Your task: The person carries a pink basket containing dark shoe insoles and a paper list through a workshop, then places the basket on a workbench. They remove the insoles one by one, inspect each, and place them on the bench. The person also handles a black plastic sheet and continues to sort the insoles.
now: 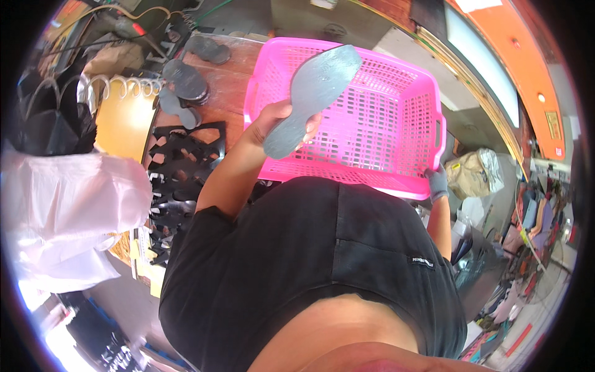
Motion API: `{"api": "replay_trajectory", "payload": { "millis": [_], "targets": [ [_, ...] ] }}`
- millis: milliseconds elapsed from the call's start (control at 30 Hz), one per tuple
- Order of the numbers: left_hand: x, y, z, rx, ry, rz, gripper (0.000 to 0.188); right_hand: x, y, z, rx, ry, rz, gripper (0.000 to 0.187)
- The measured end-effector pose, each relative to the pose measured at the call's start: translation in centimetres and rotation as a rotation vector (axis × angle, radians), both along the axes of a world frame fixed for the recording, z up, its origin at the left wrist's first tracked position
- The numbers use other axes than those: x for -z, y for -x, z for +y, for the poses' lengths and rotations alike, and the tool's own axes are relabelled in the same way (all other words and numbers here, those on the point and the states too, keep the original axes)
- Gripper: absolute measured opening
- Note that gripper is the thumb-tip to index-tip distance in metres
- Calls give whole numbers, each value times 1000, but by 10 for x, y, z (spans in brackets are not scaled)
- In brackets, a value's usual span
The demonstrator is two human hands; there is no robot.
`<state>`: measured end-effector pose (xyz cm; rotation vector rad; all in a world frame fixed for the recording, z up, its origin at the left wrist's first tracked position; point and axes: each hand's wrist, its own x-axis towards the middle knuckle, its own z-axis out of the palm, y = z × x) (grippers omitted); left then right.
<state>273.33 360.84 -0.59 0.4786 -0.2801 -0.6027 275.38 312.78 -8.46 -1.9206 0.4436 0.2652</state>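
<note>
My left hand (273, 118) grips a grey shoe sole (322, 80) around its narrower part. The sole is held up at a slant, its wide end pointing away and to the right, above a pink plastic basket (347, 175). At the basket's near right corner, my right hand (437, 183) wears a grey glove and is closed over the rim. Through the basket's lattice floor, darker gaps show. Left of the basket, stacks of dark grey soles (185, 79) lie on a reddish-brown wooden surface (232, 80).
Black cut-out sheet scraps (186, 164) pile up at the left, near a yellow board (124, 127) and a coiled white hose (118, 87). White plastic sheeting (74, 198) bulges at far left. A beige sack (468, 175) sits right of the basket; an orange machine frame (530, 68) rises beyond.
</note>
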Motion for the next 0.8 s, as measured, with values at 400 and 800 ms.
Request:
{"api": "replay_trajectory", "payload": {
  "millis": [400, 800],
  "targets": [
    [113, -2, 126, -344, 565, 174, 53, -5, -10, -4, -112, -3, 33, 36],
    [262, -15, 143, -593, 423, 834, 34, -17, -12, 12, -55, 33, 10, 39]
  ]
}}
